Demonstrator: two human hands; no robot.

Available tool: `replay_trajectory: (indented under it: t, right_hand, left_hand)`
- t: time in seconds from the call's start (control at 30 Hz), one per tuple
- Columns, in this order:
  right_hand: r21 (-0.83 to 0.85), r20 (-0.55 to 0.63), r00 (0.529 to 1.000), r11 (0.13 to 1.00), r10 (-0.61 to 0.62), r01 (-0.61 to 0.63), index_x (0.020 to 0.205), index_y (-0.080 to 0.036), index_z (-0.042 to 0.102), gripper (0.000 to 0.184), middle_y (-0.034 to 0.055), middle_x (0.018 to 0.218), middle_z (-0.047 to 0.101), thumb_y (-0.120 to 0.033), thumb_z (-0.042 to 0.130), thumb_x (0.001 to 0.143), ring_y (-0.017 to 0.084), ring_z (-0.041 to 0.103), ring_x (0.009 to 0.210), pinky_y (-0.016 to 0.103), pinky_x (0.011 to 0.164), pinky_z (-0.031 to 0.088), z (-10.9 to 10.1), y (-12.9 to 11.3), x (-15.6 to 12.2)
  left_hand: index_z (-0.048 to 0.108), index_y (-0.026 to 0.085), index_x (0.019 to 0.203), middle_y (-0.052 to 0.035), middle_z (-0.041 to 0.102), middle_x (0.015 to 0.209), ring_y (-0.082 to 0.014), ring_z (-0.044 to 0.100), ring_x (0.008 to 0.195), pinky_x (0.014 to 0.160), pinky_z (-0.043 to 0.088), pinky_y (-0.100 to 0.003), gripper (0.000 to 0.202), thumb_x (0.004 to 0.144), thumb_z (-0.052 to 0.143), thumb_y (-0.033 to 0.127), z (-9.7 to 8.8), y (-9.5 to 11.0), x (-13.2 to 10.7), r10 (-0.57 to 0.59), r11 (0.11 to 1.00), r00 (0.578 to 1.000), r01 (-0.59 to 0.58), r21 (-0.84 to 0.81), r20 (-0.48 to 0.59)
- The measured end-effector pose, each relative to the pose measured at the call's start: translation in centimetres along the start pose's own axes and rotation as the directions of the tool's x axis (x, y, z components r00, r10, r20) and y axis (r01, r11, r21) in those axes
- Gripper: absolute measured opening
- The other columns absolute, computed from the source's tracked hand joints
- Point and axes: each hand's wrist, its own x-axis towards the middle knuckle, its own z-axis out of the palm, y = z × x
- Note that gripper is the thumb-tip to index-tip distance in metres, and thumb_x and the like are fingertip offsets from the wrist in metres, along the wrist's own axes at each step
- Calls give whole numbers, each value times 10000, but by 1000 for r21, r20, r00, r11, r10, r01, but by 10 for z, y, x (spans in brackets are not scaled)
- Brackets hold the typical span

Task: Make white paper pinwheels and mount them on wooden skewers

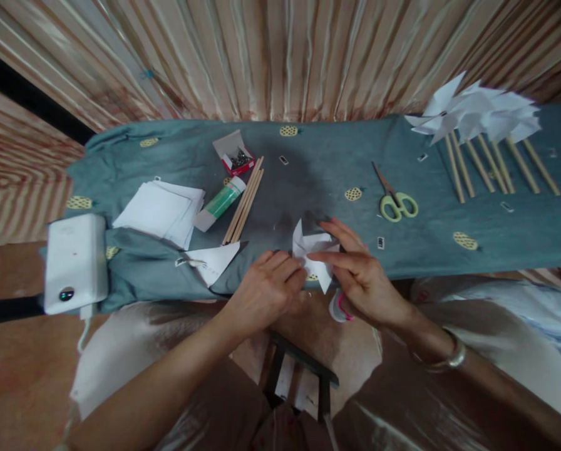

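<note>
A white paper pinwheel with folded, pointed blades is between my hands at the table's near edge. My left hand has its fingers curled closed at the pinwheel's left side; the fingertips are partly hidden. From the right, my right hand holds the paper, its index finger lying across the middle and other fingers at the far edge. Below my right hand is a small white and pink round object, partly covered. Left of my hands lies a triangular white paper piece.
Wooden sticks, a green-and-white tube, a red box of small metal pins and stacked paper squares lie left. Green-handled scissors lie right, then several finished pinwheels on sticks. A white device sits far left.
</note>
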Motion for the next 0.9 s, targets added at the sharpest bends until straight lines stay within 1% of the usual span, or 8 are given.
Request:
replay_trajectory:
  t: [0.1, 0.17, 0.3, 0.43, 0.53, 0.67, 0.8, 0.9]
  right_hand:
    - [63, -51, 996, 995, 76, -73, 1121, -276, 706, 394, 42, 1484, 482, -106, 436, 890, 253, 381, 1415, 533, 1161, 310, -7, 3, 4]
    - [55, -72, 993, 994, 95, -91, 1130, -281, 703, 397, 40, 1475, 492, -107, 452, 876, 257, 397, 1406, 529, 1167, 310, -11, 6, 7]
    - [12, -26, 997, 998, 70, -69, 1130, -272, 704, 388, 49, 1486, 475, -111, 489, 850, 268, 379, 1417, 529, 1165, 318, -17, 13, 8]
    - [26, 10, 999, 998, 53, -54, 1119, -279, 702, 394, 49, 1468, 493, -113, 452, 864, 255, 410, 1398, 519, 1141, 357, -23, 17, 8]
    - [21, 14, 999, 999, 45, -46, 1098, -269, 705, 376, 63, 1432, 530, -116, 452, 868, 252, 432, 1383, 519, 1131, 371, -26, 18, 8]
    - [17, 39, 999, 1000, 24, -25, 1089, -272, 702, 352, 61, 1440, 523, -120, 486, 856, 264, 407, 1400, 539, 1130, 365, -24, 19, 7]
    - [-1, 65, 997, 1000, 31, -31, 1065, -269, 707, 302, 69, 1446, 515, -145, 553, 838, 284, 404, 1400, 555, 1125, 367, -22, 19, 7]
    - [6, 60, 997, 999, 38, -38, 1008, -268, 719, 236, 71, 1430, 529, -171, 577, 845, 281, 426, 1386, 546, 1118, 381, -21, 20, 8]
  left_hand:
    - [663, 144, 997, -82, 700, 985, -197, 592, 870, 740, 438, -340, 157, 944, 517, 169, -3, -9, 0, -31, 999, 1000, 31, 27, 1]
    - [666, 145, 1012, -81, 702, 1002, -203, 592, 886, 745, 439, -345, 167, 946, 515, 171, -5, -16, 1, -49, 998, 999, 49, 47, -8]
    - [676, 136, 984, -78, 707, 972, -202, 588, 864, 731, 444, -342, 168, 944, 517, 170, -6, -23, 3, -56, 995, 998, 59, 82, -32]
    - [683, 139, 980, -85, 711, 969, -198, 596, 865, 741, 461, -337, 182, 945, 506, 164, -7, -22, 3, -69, 994, 997, 72, 80, -37]
    - [686, 133, 980, -88, 713, 969, -204, 604, 877, 756, 478, -343, 184, 944, 509, 171, -6, -21, 2, -83, 996, 996, 84, 31, -39]
    - [691, 140, 1019, -89, 715, 975, -198, 610, 873, 767, 497, -344, 199, 950, 520, 214, -2, -22, 1, -123, 989, 991, 118, -91, -50]
    - [702, 144, 1026, -86, 717, 989, -193, 621, 897, 796, 510, -342, 197, 943, 541, 223, 3, -23, 1, -200, 952, 979, 186, -244, -34]
    - [707, 157, 1014, -77, 719, 985, -190, 632, 913, 817, 516, -345, 185, 938, 552, 225, 5, -24, 1, -253, 915, 967, 232, -329, -20]
